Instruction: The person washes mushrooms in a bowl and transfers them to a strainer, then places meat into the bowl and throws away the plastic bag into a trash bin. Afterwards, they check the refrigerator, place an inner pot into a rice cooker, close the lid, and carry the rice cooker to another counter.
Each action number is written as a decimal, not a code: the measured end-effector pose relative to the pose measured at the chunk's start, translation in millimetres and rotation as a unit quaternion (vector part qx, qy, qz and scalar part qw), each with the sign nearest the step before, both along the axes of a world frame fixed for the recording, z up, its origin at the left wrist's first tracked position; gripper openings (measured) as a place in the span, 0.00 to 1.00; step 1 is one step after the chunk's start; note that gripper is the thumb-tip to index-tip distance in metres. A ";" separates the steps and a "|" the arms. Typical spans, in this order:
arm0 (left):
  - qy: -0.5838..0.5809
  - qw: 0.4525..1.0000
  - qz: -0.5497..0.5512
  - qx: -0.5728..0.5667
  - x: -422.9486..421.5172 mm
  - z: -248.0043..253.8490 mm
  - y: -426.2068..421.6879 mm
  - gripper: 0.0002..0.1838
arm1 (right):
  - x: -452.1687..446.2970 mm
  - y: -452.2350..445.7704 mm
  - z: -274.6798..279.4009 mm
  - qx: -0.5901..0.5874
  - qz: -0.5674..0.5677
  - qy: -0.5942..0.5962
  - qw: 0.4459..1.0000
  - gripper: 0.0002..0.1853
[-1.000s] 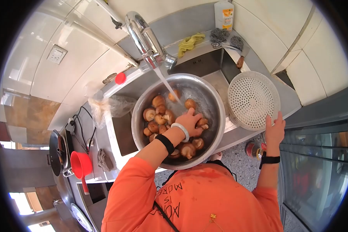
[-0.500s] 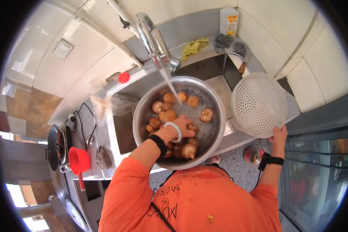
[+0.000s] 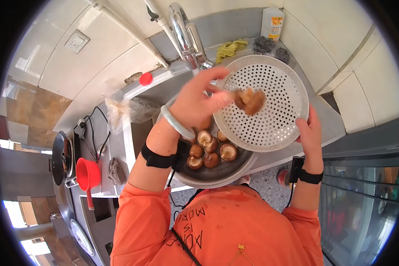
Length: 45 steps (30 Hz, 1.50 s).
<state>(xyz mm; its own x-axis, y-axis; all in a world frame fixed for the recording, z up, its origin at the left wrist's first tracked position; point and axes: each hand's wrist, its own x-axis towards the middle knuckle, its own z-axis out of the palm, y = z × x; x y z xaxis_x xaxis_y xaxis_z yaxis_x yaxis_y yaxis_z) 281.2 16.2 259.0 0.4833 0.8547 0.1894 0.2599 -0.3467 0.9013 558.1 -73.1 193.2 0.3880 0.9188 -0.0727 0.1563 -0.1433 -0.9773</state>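
Note:
My left hand (image 3: 206, 95), with a pale bangle on the wrist, is over the near-left rim of a white colander (image 3: 275, 126). Its fingers are apart, and a blurred clump of brown mushrooms (image 3: 250, 101) is just off the fingertips, over the colander's holes. I cannot tell whether the clump touches the colander. My right hand (image 3: 310, 132) grips the colander's right rim and holds it tilted above the sink. Below, a metal basin (image 3: 221, 179) holds several shiitake mushrooms (image 3: 210, 159); the colander and my left arm hide part of it.
A chrome faucet (image 3: 184, 35) stands behind the basin. A yellow-green cloth (image 3: 230, 49), steel wool (image 3: 264, 44) and a bottle (image 3: 272, 24) line the back ledge. Left are a plastic bag (image 3: 128, 111), a red ladle (image 3: 88, 173) and a black pan (image 3: 59, 157).
My left hand has risen out of the basin and over to the colander with mushrooms, letting them go. My right hand has brought the colander leftward, partly over the basin.

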 end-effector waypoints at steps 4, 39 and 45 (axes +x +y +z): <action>0.344 0.933 0.096 -0.042 -54.0 -72.5 43.8 0.32 | -0.9 -8.7 -0.1 -0.018 -0.057 0.056 0.997 0.26; 0.321 0.916 -0.067 0.231 -6.0 -145.0 -23.6 0.33 | -4.4 -9.9 -8.1 -0.040 -0.068 0.128 0.989 0.26; 0.441 0.884 -0.148 0.049 -35.7 -146.3 35.0 0.24 | 17.2 -34.7 -10.9 -0.021 -0.122 0.128 0.984 0.27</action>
